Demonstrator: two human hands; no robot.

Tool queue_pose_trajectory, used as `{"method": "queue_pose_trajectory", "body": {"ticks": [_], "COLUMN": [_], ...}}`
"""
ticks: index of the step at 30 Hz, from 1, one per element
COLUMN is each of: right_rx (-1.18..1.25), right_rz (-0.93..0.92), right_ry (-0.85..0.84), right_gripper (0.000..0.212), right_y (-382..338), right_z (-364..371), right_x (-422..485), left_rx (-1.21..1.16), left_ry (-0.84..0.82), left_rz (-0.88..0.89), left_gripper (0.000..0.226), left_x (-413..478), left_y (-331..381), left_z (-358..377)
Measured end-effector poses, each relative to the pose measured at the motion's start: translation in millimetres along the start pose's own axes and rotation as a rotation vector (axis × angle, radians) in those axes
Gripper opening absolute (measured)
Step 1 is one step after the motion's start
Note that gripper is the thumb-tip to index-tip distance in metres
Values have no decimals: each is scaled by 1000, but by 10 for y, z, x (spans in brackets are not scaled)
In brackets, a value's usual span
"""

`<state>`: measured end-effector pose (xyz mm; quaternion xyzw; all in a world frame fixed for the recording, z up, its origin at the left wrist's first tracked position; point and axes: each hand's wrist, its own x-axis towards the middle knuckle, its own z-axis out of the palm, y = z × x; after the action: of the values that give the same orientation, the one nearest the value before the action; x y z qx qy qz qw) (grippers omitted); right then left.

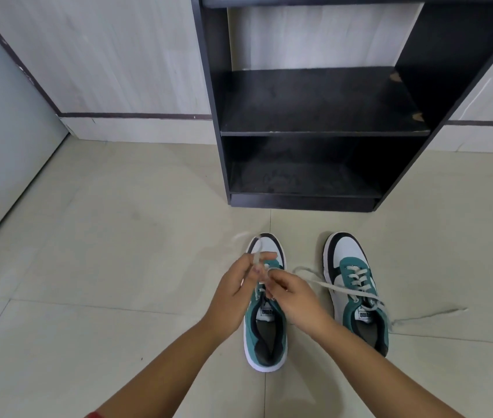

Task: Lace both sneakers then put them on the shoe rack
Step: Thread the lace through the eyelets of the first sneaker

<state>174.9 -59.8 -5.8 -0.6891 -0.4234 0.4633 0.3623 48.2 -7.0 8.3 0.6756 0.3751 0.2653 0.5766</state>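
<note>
Two green, white and black sneakers stand side by side on the tiled floor, toes toward the rack. Over the left sneaker [265,336] my left hand [236,294] pinches a blurred end of the pale lace [258,255], which loops up over the toe. Close beside it, my right hand [295,297] grips the lace's other end above the eyelets. The right sneaker [356,285] is laced, and its loose lace ends [429,315] trail across the floor to the right and toward my right hand. The black shoe rack [320,132] stands just beyond the sneakers.
The rack's two lower shelves hold nothing. Behind it runs a pale wood-grain wall with a dark stripe [133,115]. A grey door or panel [1,146] stands at the left. Beige floor tiles [103,251] spread out around the sneakers.
</note>
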Motion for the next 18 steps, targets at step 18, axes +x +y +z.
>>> {"method": "queue_pose_trajectory", "body": {"ticks": [18], "right_rx": [276], "right_rz": [-102], "right_ry": [16], "right_gripper": [24], "right_y": [-1084], "right_z": [-724], "right_x": [-272], "left_rx": [-42], "left_ry": [269], "left_rz": [117], "left_gripper": [27], "left_x": [365], "left_y": [689], "left_z": [-255]}}
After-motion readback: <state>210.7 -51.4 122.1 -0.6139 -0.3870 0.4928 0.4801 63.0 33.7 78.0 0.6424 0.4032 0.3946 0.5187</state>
